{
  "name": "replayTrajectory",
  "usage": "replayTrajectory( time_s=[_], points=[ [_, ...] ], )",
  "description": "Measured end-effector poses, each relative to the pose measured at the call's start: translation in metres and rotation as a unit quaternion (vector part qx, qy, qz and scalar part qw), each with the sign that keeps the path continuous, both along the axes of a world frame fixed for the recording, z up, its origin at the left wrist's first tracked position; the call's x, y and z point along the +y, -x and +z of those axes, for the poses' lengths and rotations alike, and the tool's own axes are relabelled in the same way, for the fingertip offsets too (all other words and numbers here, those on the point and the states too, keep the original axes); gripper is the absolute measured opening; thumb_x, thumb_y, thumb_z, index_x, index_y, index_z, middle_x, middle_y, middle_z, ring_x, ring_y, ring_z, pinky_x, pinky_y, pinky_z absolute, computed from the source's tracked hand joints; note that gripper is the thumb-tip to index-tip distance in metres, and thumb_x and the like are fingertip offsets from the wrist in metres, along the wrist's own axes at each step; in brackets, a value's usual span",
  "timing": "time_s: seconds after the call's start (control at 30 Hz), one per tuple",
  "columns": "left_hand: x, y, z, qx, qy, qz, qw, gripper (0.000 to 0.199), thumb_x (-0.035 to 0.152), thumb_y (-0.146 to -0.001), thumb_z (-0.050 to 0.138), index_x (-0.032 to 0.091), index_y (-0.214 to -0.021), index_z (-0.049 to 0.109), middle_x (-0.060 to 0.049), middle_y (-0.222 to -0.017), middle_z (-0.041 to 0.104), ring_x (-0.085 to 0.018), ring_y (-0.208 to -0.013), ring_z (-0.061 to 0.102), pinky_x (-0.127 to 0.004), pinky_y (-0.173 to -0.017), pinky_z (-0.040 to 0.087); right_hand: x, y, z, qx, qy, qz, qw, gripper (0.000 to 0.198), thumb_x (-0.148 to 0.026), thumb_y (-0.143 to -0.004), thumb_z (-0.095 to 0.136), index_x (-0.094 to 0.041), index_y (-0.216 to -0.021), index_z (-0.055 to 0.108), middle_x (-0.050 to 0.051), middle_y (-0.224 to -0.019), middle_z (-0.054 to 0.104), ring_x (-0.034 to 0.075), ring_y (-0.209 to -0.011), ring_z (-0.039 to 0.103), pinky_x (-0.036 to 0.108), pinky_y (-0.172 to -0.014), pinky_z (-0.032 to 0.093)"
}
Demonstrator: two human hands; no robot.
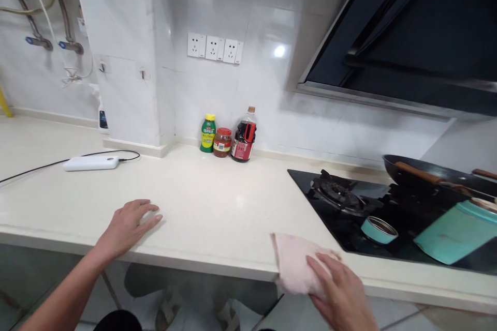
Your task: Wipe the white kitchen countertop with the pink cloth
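My right hand (339, 289) grips a pale pink cloth (297, 264) at the counter's front edge. Part of the cloth lies on the countertop and part hangs over the edge; a few darker stains show near its upper right corner. Over to the left, my left hand (132, 222) rests on or just above the white countertop (217, 207), fingers bent and thumb apart, with nothing in it.
Against the wall stand a green bottle (208, 134), a red-lidded jar (222, 143) and a dark sauce bottle (244, 137). A white power bank (92, 163) with a cable lies left. The gas stove (337, 217) holds a wok (419, 170), a teal lid (379, 230) and a teal container (456, 232).
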State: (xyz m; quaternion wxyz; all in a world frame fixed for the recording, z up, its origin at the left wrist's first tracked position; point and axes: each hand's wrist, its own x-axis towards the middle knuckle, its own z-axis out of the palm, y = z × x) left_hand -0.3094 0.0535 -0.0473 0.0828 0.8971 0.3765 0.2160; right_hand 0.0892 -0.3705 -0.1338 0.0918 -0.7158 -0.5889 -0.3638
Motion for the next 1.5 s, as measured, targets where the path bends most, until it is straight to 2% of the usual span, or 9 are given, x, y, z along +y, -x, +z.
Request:
replayTrajectory(
  time_s=[0.17, 0.37, 0.53, 0.7, 0.87, 1.0, 1.27, 1.37, 1.5],
  points=[
    [0.003, 0.001, -0.007, -0.002, -0.02, -0.007, 1.0, 0.054, 0.068, -0.09, 0.04, 0.03, -0.114, 0.071, -0.009, -0.134, 0.063, -0.034, -0.129, 0.053, -0.049, -0.104, 0.042, -0.047, -0.042, -0.008, -0.032, -0.025, -0.06, 0.997, 0.057, -0.03, -0.085, 0.056, -0.021, -0.139, 0.04, 0.02, -0.144, 0.04, 0.04, -0.132, 0.042, 0.055, -0.1, 0.043],
    [0.002, -0.001, -0.009, 0.003, -0.028, -0.01, 1.0, 0.054, 0.066, -0.09, 0.041, 0.029, -0.118, 0.069, -0.011, -0.135, 0.059, -0.034, -0.129, 0.051, -0.052, -0.103, 0.04, -0.035, -0.016, -0.005, -0.023, -0.049, -0.159, 0.986, 0.047, -0.028, -0.086, 0.055, -0.023, -0.131, 0.044, 0.015, -0.131, 0.054, 0.04, -0.121, 0.05, 0.056, -0.095, 0.042],
    [-0.003, -0.003, -0.004, 0.004, -0.024, -0.005, 1.0, 0.056, 0.067, -0.089, 0.041, 0.029, -0.118, 0.069, -0.011, -0.134, 0.06, -0.036, -0.127, 0.052, -0.053, -0.104, 0.04, 0.01, 0.034, 0.007, 0.032, -0.051, -0.133, 0.989, 0.057, -0.024, -0.073, 0.065, -0.025, -0.127, 0.045, 0.016, -0.127, 0.055, 0.04, -0.121, 0.05, 0.056, -0.094, 0.04],
    [-0.004, -0.003, -0.003, 0.011, -0.022, -0.005, 1.0, 0.056, 0.068, -0.088, 0.043, 0.029, -0.119, 0.069, -0.011, -0.135, 0.06, -0.036, -0.127, 0.052, -0.053, -0.104, 0.04, 0.082, 0.104, 0.008, 0.021, -0.064, -0.088, 0.994, 0.073, -0.015, -0.062, 0.068, -0.026, -0.131, 0.048, 0.018, -0.123, 0.056, 0.041, -0.113, 0.05, 0.059, -0.092, 0.039],
    [-0.002, -0.003, -0.006, 0.011, -0.035, -0.005, 0.999, 0.054, 0.067, -0.089, 0.042, 0.028, -0.118, 0.069, -0.011, -0.134, 0.06, -0.036, -0.128, 0.051, -0.052, -0.103, 0.04, 0.149, 0.167, 0.006, 0.109, -0.06, -0.002, 0.992, 0.057, -0.037, -0.08, 0.071, -0.032, -0.134, 0.052, 0.014, -0.125, 0.058, 0.039, -0.11, 0.053, 0.063, -0.088, 0.043],
    [-0.001, -0.005, -0.007, 0.01, -0.041, -0.005, 0.999, 0.054, 0.066, -0.09, 0.041, 0.028, -0.117, 0.068, -0.012, -0.134, 0.06, -0.034, -0.129, 0.051, -0.052, -0.105, 0.039, 0.185, 0.208, 0.018, 0.169, -0.012, 0.056, 0.984, 0.042, -0.047, -0.094, 0.061, -0.024, -0.129, 0.055, 0.01, -0.131, 0.056, 0.027, -0.114, 0.056, 0.051, -0.095, 0.05],
    [-0.003, -0.003, -0.006, -0.027, -0.039, -0.004, 0.999, 0.048, 0.061, -0.092, 0.041, 0.028, -0.111, 0.071, -0.01, -0.129, 0.064, -0.031, -0.127, 0.054, -0.048, -0.104, 0.042, 0.218, 0.248, 0.054, 0.191, 0.015, 0.152, 0.97, 0.039, -0.035, -0.09, 0.065, -0.022, -0.126, 0.056, 0.007, -0.118, 0.06, 0.023, -0.101, 0.057, 0.046, -0.09, 0.051],
    [-0.004, -0.001, -0.005, -0.038, -0.029, -0.004, 0.999, 0.046, 0.059, -0.092, 0.041, 0.029, -0.109, 0.071, -0.008, -0.128, 0.066, -0.03, -0.127, 0.055, -0.046, -0.104, 0.042, 0.21, 0.243, 0.076, 0.307, 0.008, 0.215, 0.927, 0.055, -0.012, -0.075, 0.06, -0.026, -0.128, 0.054, 0.006, -0.116, 0.061, 0.025, -0.103, 0.056, 0.046, -0.092, 0.047],
    [-0.007, -0.001, 0.001, -0.043, -0.014, -0.001, 0.999, 0.047, 0.059, -0.093, 0.039, 0.029, -0.108, 0.072, -0.007, -0.126, 0.067, -0.029, -0.125, 0.057, -0.045, -0.103, 0.043, 0.209, 0.212, 0.111, 0.601, -0.02, 0.273, 0.751, 0.039, -0.022, -0.079, 0.05, -0.024, -0.118, 0.056, 0.003, -0.112, 0.065, 0.021, -0.104, 0.06, 0.038, -0.093, 0.048]
  ],
)
